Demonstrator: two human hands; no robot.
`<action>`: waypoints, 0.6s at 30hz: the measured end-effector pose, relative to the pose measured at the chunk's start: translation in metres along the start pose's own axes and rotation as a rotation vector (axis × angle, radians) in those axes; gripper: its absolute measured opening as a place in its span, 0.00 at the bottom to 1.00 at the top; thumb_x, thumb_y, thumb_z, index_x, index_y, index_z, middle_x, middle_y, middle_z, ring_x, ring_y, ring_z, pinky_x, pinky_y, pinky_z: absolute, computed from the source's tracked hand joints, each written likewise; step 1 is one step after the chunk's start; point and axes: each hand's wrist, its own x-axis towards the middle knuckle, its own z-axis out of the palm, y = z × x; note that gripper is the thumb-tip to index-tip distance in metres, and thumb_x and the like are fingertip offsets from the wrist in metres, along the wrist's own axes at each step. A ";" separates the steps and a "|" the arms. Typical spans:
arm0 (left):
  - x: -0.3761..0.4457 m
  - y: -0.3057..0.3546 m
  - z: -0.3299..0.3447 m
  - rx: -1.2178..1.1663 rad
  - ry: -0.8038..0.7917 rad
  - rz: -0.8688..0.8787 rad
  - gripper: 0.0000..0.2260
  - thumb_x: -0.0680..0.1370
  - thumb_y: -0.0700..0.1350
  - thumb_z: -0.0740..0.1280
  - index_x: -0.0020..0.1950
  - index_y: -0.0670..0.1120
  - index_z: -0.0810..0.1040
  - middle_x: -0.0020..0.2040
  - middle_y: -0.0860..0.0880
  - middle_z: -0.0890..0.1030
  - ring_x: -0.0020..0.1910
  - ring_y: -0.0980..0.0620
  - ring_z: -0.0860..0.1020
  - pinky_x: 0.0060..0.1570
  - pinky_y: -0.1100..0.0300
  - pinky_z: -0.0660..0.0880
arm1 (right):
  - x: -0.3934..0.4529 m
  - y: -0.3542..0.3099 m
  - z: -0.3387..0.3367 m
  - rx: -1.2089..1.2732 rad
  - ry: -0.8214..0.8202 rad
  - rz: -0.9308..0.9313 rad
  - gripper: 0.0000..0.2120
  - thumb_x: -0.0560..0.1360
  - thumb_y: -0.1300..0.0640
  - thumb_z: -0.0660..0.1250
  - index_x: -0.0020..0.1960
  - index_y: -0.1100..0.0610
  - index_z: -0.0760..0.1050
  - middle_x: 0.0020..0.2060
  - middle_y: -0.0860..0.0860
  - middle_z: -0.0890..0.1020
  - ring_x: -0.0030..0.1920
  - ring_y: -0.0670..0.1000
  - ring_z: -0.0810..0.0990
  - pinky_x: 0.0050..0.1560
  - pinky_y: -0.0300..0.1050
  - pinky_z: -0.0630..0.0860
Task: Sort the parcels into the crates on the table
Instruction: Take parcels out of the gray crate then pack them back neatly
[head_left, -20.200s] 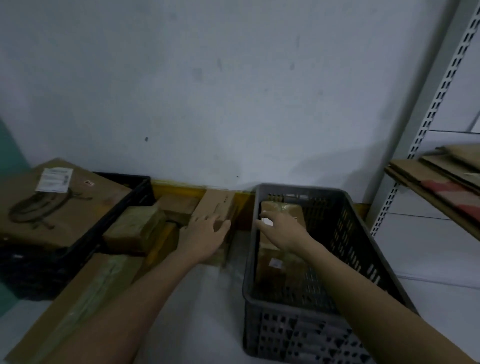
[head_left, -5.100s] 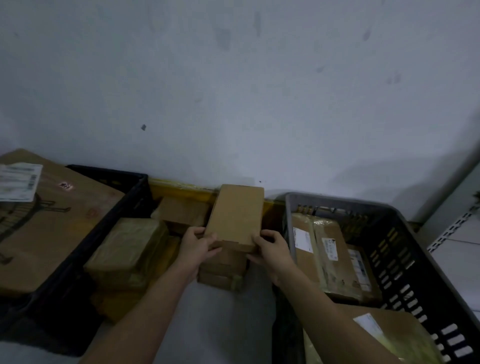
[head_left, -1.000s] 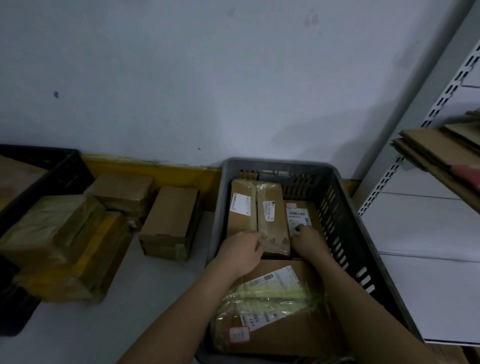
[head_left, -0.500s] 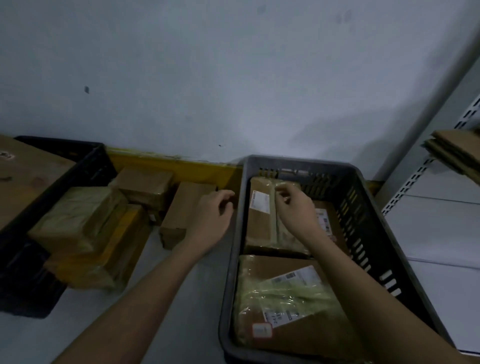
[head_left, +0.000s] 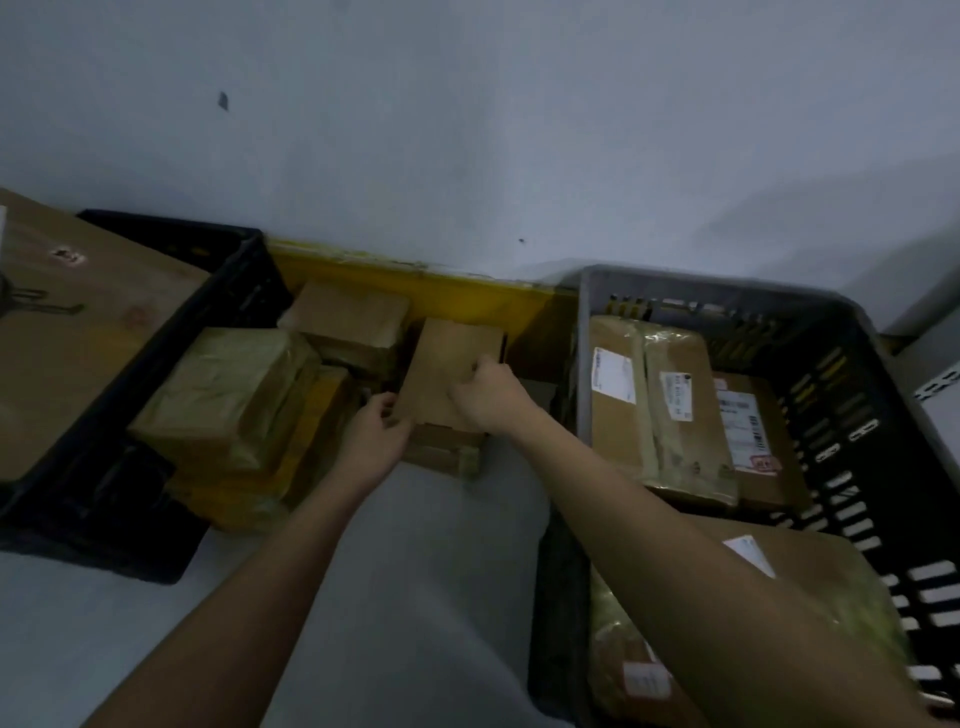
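A: The left hand reaches forward with the forearm stretched from the lower left; its fingers curl round the near left corner of the plain brown box; the thumb lies on the top face.

B: And the right hand?

A: It crosses in from the lower right, arm nearly straight; the knuckles are up, the fingers bent over the box's right edge, gripping it; so both hands hold the same box.

B: Where does that box sit?

A: On top of a lower brown parcel, on the table between the two crates; whether it is lifted clear or touching below I cannot tell.

B: The crates?

A: The grey crate on the right holds three labelled parcels standing side by side at its far end, and a large taped parcel nearer, partly hidden by the right arm; the black crate on the left carries a big flat carton.

B: Anything beside the held box?

A: Taped parcels stacked just to its left, against the black crate; a yellow strip runs along the wall behind.
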 end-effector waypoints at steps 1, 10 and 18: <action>0.005 -0.002 0.000 -0.004 -0.008 -0.021 0.24 0.81 0.48 0.66 0.75 0.45 0.67 0.68 0.45 0.76 0.58 0.52 0.75 0.36 0.69 0.66 | 0.008 0.000 0.005 -0.057 -0.012 0.063 0.26 0.80 0.49 0.62 0.73 0.60 0.62 0.69 0.60 0.67 0.65 0.61 0.71 0.64 0.58 0.73; 0.039 -0.013 0.004 0.001 -0.120 -0.107 0.22 0.81 0.45 0.65 0.74 0.43 0.69 0.59 0.50 0.75 0.64 0.46 0.75 0.53 0.60 0.69 | 0.046 0.019 0.029 0.034 -0.120 0.345 0.25 0.80 0.54 0.60 0.73 0.64 0.62 0.66 0.60 0.74 0.63 0.59 0.74 0.61 0.52 0.76; 0.042 -0.013 0.001 -0.075 -0.063 -0.128 0.19 0.80 0.46 0.66 0.70 0.45 0.71 0.62 0.47 0.76 0.53 0.51 0.75 0.40 0.63 0.72 | 0.028 0.016 0.030 0.119 -0.031 0.390 0.13 0.79 0.59 0.61 0.62 0.61 0.71 0.57 0.58 0.78 0.51 0.56 0.77 0.45 0.47 0.79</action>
